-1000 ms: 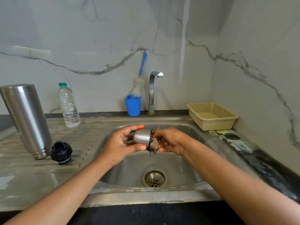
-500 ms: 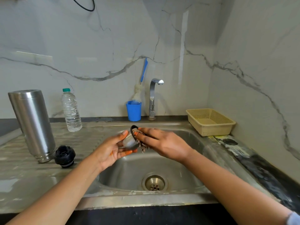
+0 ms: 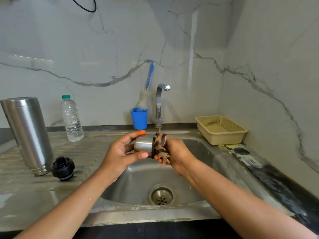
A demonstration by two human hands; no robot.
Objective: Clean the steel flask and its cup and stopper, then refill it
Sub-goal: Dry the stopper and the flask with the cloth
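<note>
Tilted cup (image 3: pixel 143 146) now level again, over sink's (image 3: pixel 134 187) far side; left hand (image 3: pixel 119 156) curls round its body; right hand (image 3: pixel 179 152) clamps scrubber (image 3: pixel 160 147) against rim. Long axis runs left-right, mouth toward right hand. At drainboard's (image 3: pixel 86 152) left: flask (image 3: pixel 27 133), stopper (image 3: pixel 63 168).

A chrome tap (image 3: pixel 158 104) rises behind the sink (image 3: pixel 138 183). Just left of the tap stands a blue tumbler (image 3: pixel 139 119) holding a brush (image 3: pixel 149 76) (blue handle up). Right of the tap sits a beige mesh basket (image 3: pixel 224 138); well left, a plastic water bottle (image 3: pixel 71 118).
</note>
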